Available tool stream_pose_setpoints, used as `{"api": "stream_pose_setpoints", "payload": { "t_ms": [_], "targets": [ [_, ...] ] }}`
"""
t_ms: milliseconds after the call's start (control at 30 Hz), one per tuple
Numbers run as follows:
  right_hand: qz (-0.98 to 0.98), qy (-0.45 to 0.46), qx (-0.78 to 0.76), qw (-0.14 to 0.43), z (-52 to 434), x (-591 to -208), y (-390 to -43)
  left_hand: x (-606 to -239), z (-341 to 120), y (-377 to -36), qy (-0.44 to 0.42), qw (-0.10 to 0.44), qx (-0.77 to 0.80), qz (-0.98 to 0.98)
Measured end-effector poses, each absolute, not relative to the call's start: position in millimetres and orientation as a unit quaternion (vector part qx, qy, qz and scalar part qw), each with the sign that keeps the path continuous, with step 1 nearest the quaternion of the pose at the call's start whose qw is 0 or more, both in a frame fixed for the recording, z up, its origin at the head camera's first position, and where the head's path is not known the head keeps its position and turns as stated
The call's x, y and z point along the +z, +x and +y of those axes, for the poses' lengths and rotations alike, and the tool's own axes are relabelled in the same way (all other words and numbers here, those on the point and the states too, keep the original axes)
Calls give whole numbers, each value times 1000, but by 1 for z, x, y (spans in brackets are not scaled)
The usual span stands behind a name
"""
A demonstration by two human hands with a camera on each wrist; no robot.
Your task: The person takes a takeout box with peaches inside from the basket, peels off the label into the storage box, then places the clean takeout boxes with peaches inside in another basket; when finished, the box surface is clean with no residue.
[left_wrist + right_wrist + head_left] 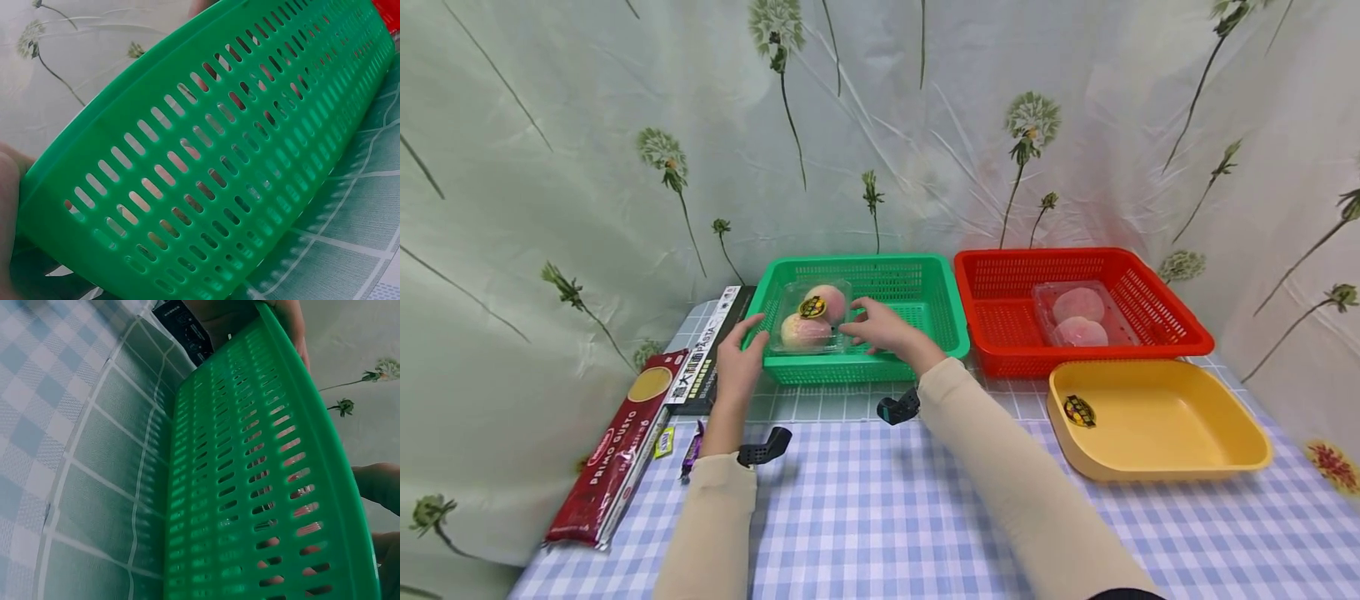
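A clear plastic box holding two peaches (807, 330), with a black and yellow label on its lid, sits at the left end of the green basket (887, 367). My left hand (739, 354) is at the basket's left rim, thumb and fingers spread apart, beside the box. On the box's other side, my right hand (883, 327) reaches over the basket's front rim, its fingertips at the box's right edge; whether they touch it is hard to tell. Both wrist views mostly show the basket's slotted wall, with parts of the left hand (7, 206) and right hand (384, 487) at the frame edges.
A red basket (1015, 367) holds another clear box of two peaches (1078, 306). In front stands a yellow tray (1180, 425) with a round label inside. At left lie a red pasta packet (617, 450), a black pasta box (711, 350) and two small wrapped sweets.
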State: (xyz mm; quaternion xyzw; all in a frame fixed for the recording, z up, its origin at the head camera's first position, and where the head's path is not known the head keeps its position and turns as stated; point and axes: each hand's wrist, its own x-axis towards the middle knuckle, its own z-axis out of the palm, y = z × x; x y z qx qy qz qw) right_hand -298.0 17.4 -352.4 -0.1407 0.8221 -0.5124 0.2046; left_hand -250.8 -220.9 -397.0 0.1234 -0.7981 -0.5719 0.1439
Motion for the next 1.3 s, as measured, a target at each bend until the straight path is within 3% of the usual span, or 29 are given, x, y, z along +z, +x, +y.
{"api": "stream_pose_setpoints", "payload": {
  "t_ms": [467,800,1300],
  "targets": [
    [791,-118,-539,265,6,-353,-305,-394,-221,-251,136,150,-571,-796],
    [678,-27,-671,299,10,-355,-313,-394,-219,-252,131,148,-577,-792],
    [771,-38,-596,219,26,-352,-313,-394,-218,-251,131,158,-578,-790]
  ]
}}
